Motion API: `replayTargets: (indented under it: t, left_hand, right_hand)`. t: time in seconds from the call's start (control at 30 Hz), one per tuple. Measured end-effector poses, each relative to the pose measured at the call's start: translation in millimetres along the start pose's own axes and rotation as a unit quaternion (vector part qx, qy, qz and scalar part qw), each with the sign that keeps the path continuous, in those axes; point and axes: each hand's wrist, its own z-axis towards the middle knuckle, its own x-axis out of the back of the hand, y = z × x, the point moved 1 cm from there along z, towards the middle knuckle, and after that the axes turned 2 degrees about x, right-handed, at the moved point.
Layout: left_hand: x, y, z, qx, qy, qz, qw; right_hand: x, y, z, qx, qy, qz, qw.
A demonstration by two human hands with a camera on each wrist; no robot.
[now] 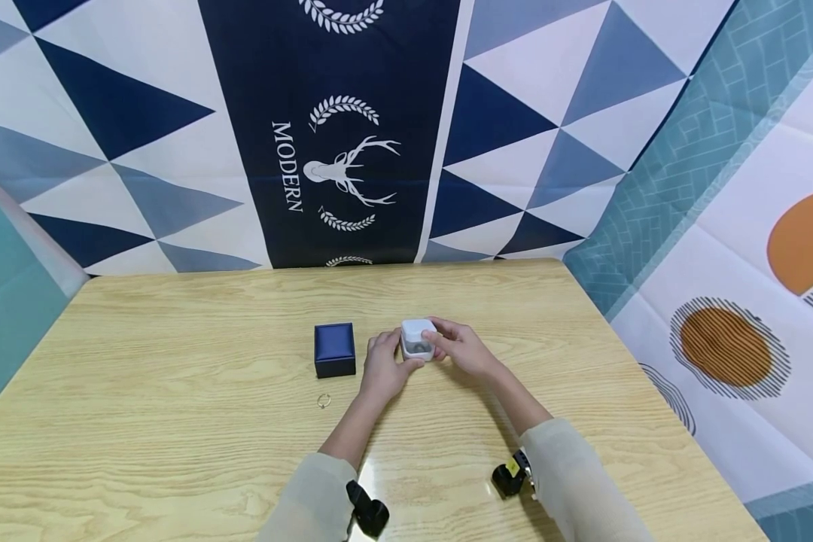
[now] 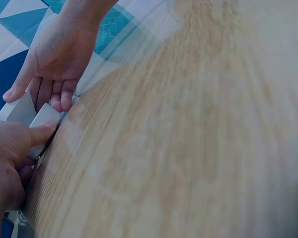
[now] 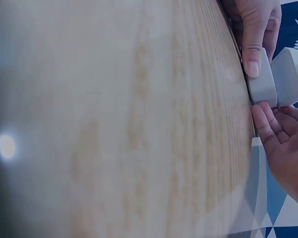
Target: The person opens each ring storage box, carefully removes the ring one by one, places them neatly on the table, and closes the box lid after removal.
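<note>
Visibly squarish white box, lid ajar nearside, left hand, right hand, both grips pinching it.

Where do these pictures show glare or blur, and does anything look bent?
Head view: a bright reflection on the table beside the left sleeve; left wrist view: the wood grain softens into haze toward the right; right wrist view: a round white glare spot at far left, and the table's edge appears bowed.

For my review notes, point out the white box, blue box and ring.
White box [image 1: 415, 330], head view: its raised lid.
Blue box [image 1: 335, 344], head view: its lid's top.
Ring [image 1: 323, 406], head view: its band's near edge.
</note>
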Motion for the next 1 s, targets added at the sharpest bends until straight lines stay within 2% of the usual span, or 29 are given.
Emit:
replayTargets:
  t: [0.33, 0.57, 0.67, 0.8, 1.0]
  left_hand:
    - [-0.1, -0.1, 1.1, 0.0, 0.001, 0.001, 1.0]
    - [-0.4, -1.2, 1.3, 0.0, 0.003, 0.0, 1.0]
    - [-0.6, -1.9, 1.9, -0.003, 0.002, 0.001, 1.0]
    - [-0.8, -2.8, 2.2, -0.004, 0.0, 0.003, 1.0]
    - [-1.1, -4.2, 2.4, -0.006, 0.003, 0.004, 1.0]
  right_hand:
    - [0.2, 0, 1, 0.0, 0.0, 0.002, 1.0]
    - [-0.7, -26, -9, -0.003, -0.009, 0.005, 1.0]
    - [-1.2, -31, -10, -0.012, -0.008, 0.001, 1.0]
    - [-1.3, -29, -8, -0.017, -0.006, -0.001, 1.0]
    - [-0.9, -5, 3, -0.011, 0.0, 0.006, 1.0]
